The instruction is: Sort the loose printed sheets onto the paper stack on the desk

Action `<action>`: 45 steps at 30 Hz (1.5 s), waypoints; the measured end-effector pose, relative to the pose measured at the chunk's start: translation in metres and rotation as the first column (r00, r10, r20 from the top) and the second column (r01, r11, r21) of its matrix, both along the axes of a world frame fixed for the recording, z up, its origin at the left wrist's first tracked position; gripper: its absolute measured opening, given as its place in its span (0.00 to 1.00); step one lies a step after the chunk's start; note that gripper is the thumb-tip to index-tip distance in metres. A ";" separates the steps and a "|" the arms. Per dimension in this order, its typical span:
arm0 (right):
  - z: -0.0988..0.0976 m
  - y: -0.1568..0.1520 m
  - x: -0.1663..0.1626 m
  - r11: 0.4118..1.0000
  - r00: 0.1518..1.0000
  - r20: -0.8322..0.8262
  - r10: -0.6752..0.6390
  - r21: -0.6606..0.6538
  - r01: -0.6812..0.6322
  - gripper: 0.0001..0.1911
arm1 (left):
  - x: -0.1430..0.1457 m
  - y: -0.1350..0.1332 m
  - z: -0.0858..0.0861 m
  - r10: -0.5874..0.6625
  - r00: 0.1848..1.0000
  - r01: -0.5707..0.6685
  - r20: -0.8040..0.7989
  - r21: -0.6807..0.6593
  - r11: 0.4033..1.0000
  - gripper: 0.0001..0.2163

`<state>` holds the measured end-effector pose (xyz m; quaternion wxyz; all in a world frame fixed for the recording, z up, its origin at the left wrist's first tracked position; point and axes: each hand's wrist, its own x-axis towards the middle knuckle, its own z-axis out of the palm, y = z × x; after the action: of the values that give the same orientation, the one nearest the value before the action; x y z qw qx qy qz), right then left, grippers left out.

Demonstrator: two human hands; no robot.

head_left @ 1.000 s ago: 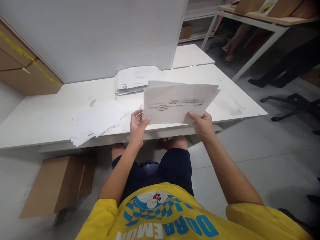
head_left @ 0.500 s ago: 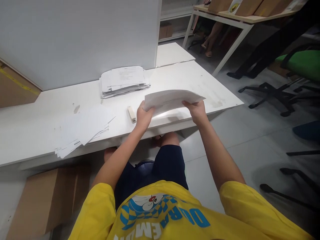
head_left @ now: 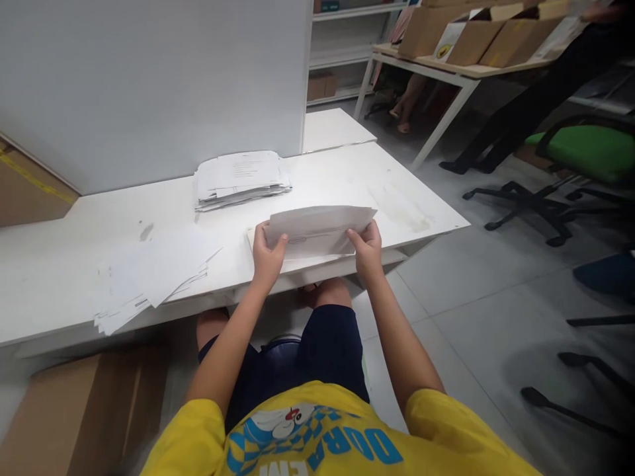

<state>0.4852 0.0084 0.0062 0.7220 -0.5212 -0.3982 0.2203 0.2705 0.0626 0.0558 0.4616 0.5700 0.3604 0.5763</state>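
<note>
- White rectangular printed paper, frame centre, long axis left to right
- Left hand and right hand pinch opposite ends, equally near

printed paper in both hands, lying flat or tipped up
Tipped up: the printed paper turns its stamped side toward the person, with the left hand and right hand gripping its sides.

A hand could pass across the surface right of the held sheets, out to its right edge. On the far side, a paper stack and the upright panel behind it block the way. Left, loose papers reach the near edge; a narrow strip separates them from the left fingers.
</note>
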 end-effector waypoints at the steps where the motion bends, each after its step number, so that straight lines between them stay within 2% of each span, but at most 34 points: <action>1: -0.001 0.001 0.001 1.000 1.000 0.019 -0.016 0.009 0.016 0.22 | -0.001 0.000 0.000 0.001 1.000 -0.001 0.024 0.018 1.000 0.15; 4: -0.007 0.005 0.008 1.000 0.999 0.050 -0.001 0.016 0.000 0.22 | -0.001 0.001 -0.001 0.007 1.000 -0.009 0.023 0.106 0.994 0.15; 8: -0.013 0.010 0.015 0.993 0.997 0.005 0.074 -0.092 -0.073 0.22 | 0.003 0.005 0.002 -0.006 1.000 0.007 -0.007 0.086 0.996 0.15; 12: -0.008 0.013 0.020 0.998 0.997 0.074 0.004 -0.058 0.000 0.20 | 0.006 0.014 0.015 -0.016 0.999 0.024 -0.039 0.217 0.976 0.17; 14: -0.006 0.013 0.022 0.998 0.995 0.098 0.025 -0.058 -0.019 0.18 | 0.005 0.019 0.019 -0.036 0.996 0.054 -0.077 0.257 0.965 0.18; 18: -0.010 0.012 0.029 0.975 0.990 0.042 0.138 -0.181 -0.128 0.13 | 0.004 0.021 0.012 -0.043 0.990 0.065 -0.134 0.165 0.984 0.16; 22: -0.013 0.008 0.030 0.986 0.993 0.026 0.112 -0.129 -0.108 0.10 | 0.009 0.008 0.006 -0.076 0.993 0.090 -0.094 0.151 0.985 0.14; 25: -0.008 -0.011 0.022 0.986 0.997 0.016 0.074 -0.151 -0.071 0.10 | 0.006 -0.008 0.008 -0.076 0.993 0.091 -0.093 0.169 0.981 0.12; 28: -0.004 -0.051 0.011 0.986 0.999 -0.031 0.038 -0.164 -0.042 0.09 | -0.016 -0.017 0.011 -0.136 0.987 0.150 -0.085 0.196 0.969 0.21; 31: -0.008 -0.096 -0.001 0.944 0.977 -0.139 0.161 -0.268 -0.193 0.11 | -0.057 -0.005 0.012 -0.152 0.988 0.156 -0.036 0.190 0.969 0.32; 34: -0.019 -0.119 -0.014 0.826 0.924 -0.285 0.255 -0.432 -0.361 0.13 | -0.096 0.021 0.002 -0.054 0.990 0.074 -0.128 0.155 0.985 0.32; 36: -0.027 -0.115 -0.022 0.766 0.904 -0.350 0.246 -0.501 -0.403 0.14 | -0.108 0.034 -0.011 -0.032 0.982 0.055 -0.186 0.115 0.992 0.31; 37: -0.031 -0.110 -0.025 0.753 0.903 -0.365 0.228 -0.521 -0.401 0.15 | -0.109 0.037 -0.018 -0.045 0.978 0.064 -0.202 0.091 0.994 0.31; 41: -0.040 -0.086 -0.026 0.784 0.921 -0.349 0.171 -0.518 -0.342 0.17 | -0.097 0.033 -0.034 -0.163 0.953 0.178 -0.255 0.036 0.983 0.27; 45: -0.036 -0.078 -0.019 0.808 0.922 -0.363 0.135 -0.498 -0.314 0.16 | -0.088 0.026 -0.031 -0.191 0.945 0.191 -0.264 -0.024 0.981 0.18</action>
<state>0.4661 -0.0701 -0.0301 0.5643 -0.6128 -0.2594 0.4886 0.1823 0.0882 0.0248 0.4623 0.6747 0.3615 0.4476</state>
